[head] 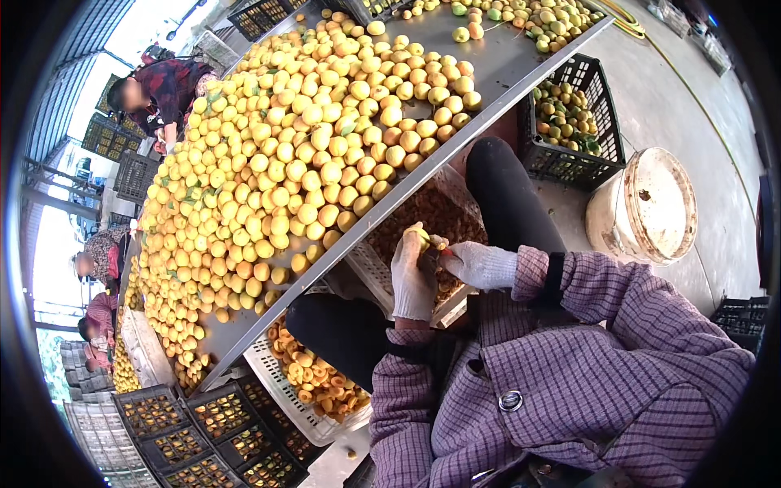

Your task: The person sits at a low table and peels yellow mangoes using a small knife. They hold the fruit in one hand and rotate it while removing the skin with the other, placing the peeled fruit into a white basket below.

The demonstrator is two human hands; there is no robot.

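Note:
My left hand (412, 277), in a white knitted glove, grips a yellow apricot (416, 236) between thumb and fingers. Close beside it, my gloved right hand (485, 265) is closed on a small tool with a red handle (447, 251). The tool's tip is at the fruit, but its shape is too small to make out. Both hands are above a crate of brown apricot pits (396, 222) between my knees. Whole apricots (293, 152) are heaped on the metal table (421, 15) in front of me.
A white basket of apricot halves (326, 390) is by my left knee. On the right are a black crate of greener fruit (610, 131) and a stained white bucket (640, 207). The raised table edge (390, 210) runs past my knees. Several people sit along the far side.

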